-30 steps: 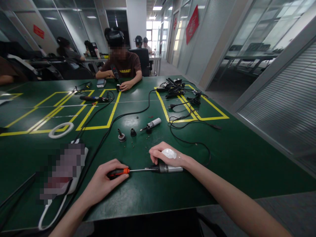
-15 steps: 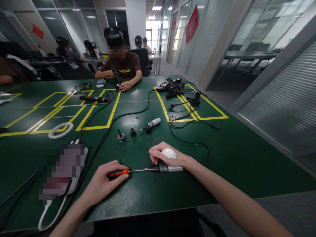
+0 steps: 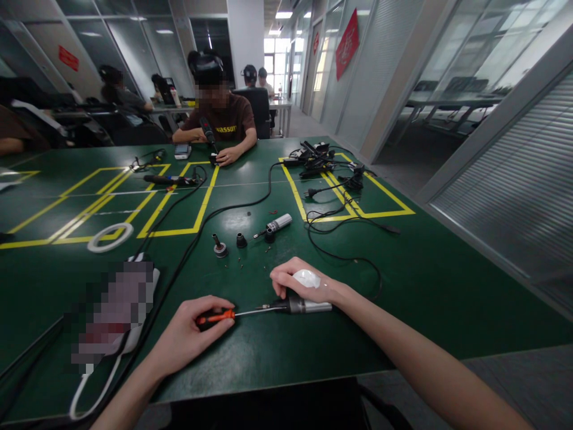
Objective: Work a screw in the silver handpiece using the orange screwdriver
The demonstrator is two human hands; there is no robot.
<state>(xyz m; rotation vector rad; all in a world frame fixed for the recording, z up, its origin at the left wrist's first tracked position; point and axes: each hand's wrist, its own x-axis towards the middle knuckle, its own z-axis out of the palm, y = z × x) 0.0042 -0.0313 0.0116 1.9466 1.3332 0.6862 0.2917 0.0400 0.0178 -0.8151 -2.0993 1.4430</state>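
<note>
Green felt table; left hand grips orange-black screwdriver.

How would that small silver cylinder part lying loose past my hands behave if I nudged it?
The silver cylinder part looks round-bodied and lies on its side on the flat green table, so it would probably roll. It seems metal, likely stiff and fairly heavy for its size. The thin tip at its dark end might make it curve.

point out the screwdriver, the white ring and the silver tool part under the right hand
screwdriver (image 3: 213, 316), head view, orange handle
white ring (image 3: 110, 236), head view, its band
silver tool part (image 3: 308, 307), head view, metal body
</note>
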